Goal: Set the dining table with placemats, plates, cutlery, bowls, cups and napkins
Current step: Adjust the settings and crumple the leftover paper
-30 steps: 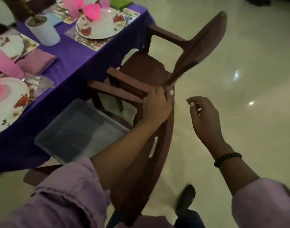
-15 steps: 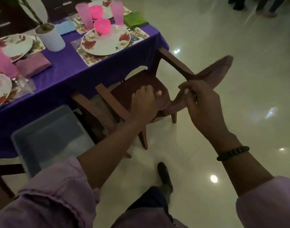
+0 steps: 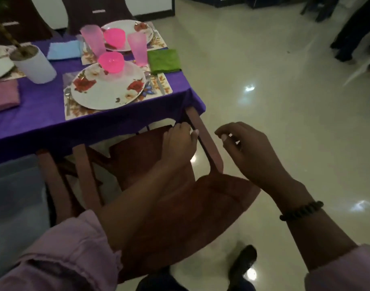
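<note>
Both my hands hover over a brown chair (image 3: pixel 150 164): my left hand (image 3: pixel 177 143) rests on its seat, fingers curled, my right hand (image 3: pixel 249 152) loosely curled, holding nothing. Beyond, a floral plate (image 3: pixel 104 89) with a pink bowl (image 3: pixel 111 61) sits at the purple table (image 3: pixel 37 114) corner; the chair's armrest (image 3: pixel 205 139) points tableward.

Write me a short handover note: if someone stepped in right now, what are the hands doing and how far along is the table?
Left hand: reaching over the brown chair, resting at its seat edge by the armrest; grip unclear.
Right hand: free beside the armrest, fingers loosely curled, holding nothing.
Near setting: flowered plate on a placemat, pink bowl on the plate, pink cup and green napkin beside it.
Done: this setting and the one behind look complete.
Left: finish tucking the chair under the table; the settings cut off at the left edge need checking.
</note>
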